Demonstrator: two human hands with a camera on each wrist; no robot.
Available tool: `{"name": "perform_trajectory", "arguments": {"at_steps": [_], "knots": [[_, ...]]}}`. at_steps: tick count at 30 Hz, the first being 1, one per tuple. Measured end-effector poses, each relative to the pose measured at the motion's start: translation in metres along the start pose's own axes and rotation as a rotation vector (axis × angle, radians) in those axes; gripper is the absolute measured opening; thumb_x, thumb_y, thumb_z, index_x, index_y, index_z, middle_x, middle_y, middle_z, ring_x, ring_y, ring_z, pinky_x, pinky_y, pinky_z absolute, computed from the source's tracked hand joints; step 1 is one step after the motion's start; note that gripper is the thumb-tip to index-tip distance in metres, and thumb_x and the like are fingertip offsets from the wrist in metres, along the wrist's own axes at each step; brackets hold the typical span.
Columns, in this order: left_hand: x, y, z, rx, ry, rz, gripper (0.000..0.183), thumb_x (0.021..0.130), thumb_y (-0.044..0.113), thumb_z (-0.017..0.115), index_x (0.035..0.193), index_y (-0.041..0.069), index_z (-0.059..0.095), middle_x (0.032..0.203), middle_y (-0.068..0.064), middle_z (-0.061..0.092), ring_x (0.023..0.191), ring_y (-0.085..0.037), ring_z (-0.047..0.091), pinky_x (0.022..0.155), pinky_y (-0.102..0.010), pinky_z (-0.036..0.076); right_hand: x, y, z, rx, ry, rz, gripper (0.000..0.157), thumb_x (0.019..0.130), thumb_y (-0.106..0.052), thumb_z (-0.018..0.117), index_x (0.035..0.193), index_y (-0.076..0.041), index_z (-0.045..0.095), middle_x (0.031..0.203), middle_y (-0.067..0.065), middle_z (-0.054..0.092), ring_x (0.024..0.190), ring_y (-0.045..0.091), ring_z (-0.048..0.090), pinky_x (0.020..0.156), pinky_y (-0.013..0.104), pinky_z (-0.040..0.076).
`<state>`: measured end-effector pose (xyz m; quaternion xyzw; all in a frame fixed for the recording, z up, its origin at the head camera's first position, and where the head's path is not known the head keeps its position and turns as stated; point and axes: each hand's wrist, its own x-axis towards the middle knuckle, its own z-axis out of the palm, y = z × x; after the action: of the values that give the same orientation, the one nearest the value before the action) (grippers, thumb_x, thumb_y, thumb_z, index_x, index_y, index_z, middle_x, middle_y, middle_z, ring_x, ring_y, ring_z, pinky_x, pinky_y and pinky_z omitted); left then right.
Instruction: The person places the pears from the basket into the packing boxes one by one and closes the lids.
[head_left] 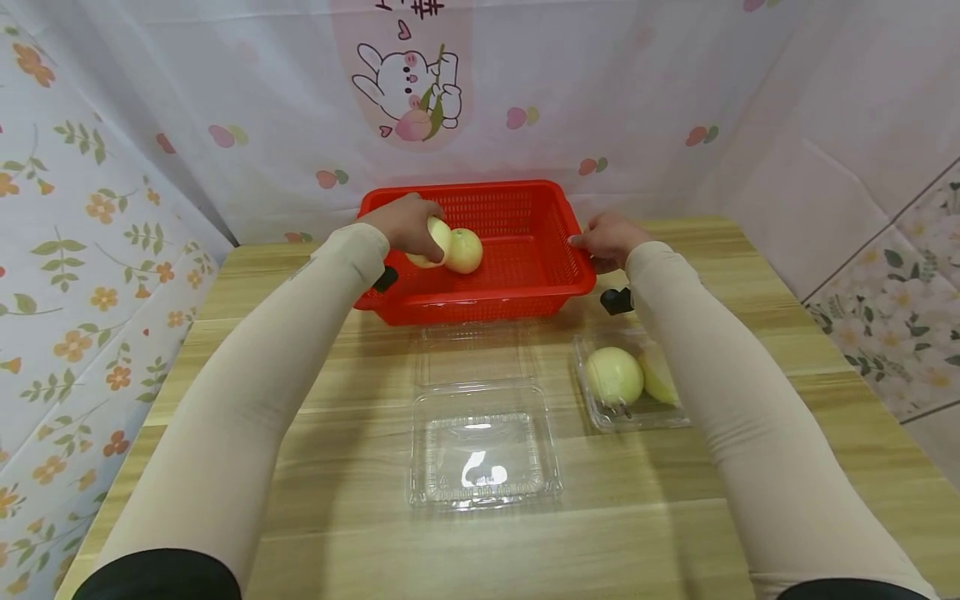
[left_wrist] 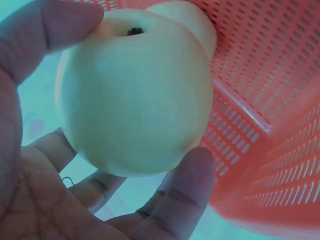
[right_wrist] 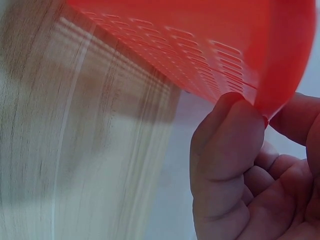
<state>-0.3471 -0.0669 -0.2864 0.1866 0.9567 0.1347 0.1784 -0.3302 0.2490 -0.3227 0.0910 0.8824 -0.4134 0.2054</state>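
My left hand point(head_left: 408, 227) is over the left part of a red plastic basket point(head_left: 480, 294), fingers and thumb curled around a round pale-yellow pear point(left_wrist: 135, 100). The left wrist view shows a dark, sunken end on this pear near my thumb. Right beside it, a second pear point(head_left: 466, 252) sits in the basket; part of it is hidden behind the held one in the left wrist view. At the basket's right end, my right hand point(head_left: 613, 240) pinches the rim point(right_wrist: 287, 55) between thumb and fingers.
In front of the basket, an opened clear plastic clamshell box point(head_left: 480, 492) lies on the wooden table point(head_left: 375, 542). Another clear box point(head_left: 637, 423) holding pears point(head_left: 615, 377) stands to its right, partly covered by my right forearm. A printed cloth point(head_left: 600, 83) hangs behind.
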Motion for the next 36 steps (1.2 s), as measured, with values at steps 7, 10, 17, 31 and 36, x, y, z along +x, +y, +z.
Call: {"name": "perform_trajectory", "arguments": {"at_steps": [7, 10, 17, 31, 36], "knots": [[-0.008, -0.006, 0.001, -0.058, 0.044, 0.032, 0.06, 0.08, 0.024, 0.072, 0.135, 0.011, 0.054, 0.126, -0.014, 0.044, 0.113, -0.029, 0.042, 0.085, -0.041, 0.049, -0.002, -0.002, 0.0, 0.003, 0.002, -0.005, 0.029, 0.102, -0.023, 0.055, 0.114, 0.003, 0.051, 0.11, 0.018, 0.059, 0.081, 0.024, 0.068, 0.075, 0.038, 0.059], [-0.014, -0.008, 0.0, -0.087, 0.052, 0.032, 0.058, 0.08, 0.024, 0.071, 0.134, 0.012, 0.055, 0.128, -0.014, 0.043, 0.115, -0.03, 0.041, 0.086, -0.043, 0.048, -0.002, -0.001, 0.0, -0.002, 0.002, -0.006, 0.03, 0.102, -0.023, 0.055, 0.116, 0.003, 0.05, 0.109, 0.018, 0.059, 0.08, 0.023, 0.068, 0.075, 0.037, 0.059], [-0.023, -0.013, -0.001, -0.18, 0.047, 0.011, 0.059, 0.082, 0.024, 0.071, 0.137, 0.014, 0.052, 0.134, -0.014, 0.039, 0.118, -0.031, 0.039, 0.087, -0.044, 0.048, -0.001, -0.001, 0.0, 0.0, 0.001, -0.006, 0.029, 0.102, -0.022, 0.056, 0.114, 0.003, 0.05, 0.104, 0.017, 0.061, 0.076, 0.023, 0.069, 0.073, 0.037, 0.059], [-0.032, -0.01, 0.003, -0.161, 0.048, 0.026, 0.064, 0.08, 0.027, 0.07, 0.137, 0.013, 0.048, 0.129, -0.014, 0.041, 0.116, -0.029, 0.038, 0.084, -0.043, 0.049, 0.0, 0.001, 0.0, 0.021, -0.024, -0.018, 0.029, 0.103, -0.022, 0.053, 0.116, 0.004, 0.05, 0.108, 0.02, 0.062, 0.073, 0.02, 0.067, 0.07, 0.034, 0.059], [-0.037, -0.007, 0.005, -0.161, 0.06, 0.037, 0.062, 0.08, 0.028, 0.07, 0.136, 0.013, 0.048, 0.129, -0.013, 0.039, 0.116, -0.029, 0.039, 0.084, -0.043, 0.048, 0.0, 0.001, 0.0, 0.024, -0.026, -0.015, 0.03, 0.103, -0.023, 0.053, 0.116, 0.003, 0.05, 0.108, 0.019, 0.062, 0.074, 0.02, 0.067, 0.071, 0.034, 0.059]]}}
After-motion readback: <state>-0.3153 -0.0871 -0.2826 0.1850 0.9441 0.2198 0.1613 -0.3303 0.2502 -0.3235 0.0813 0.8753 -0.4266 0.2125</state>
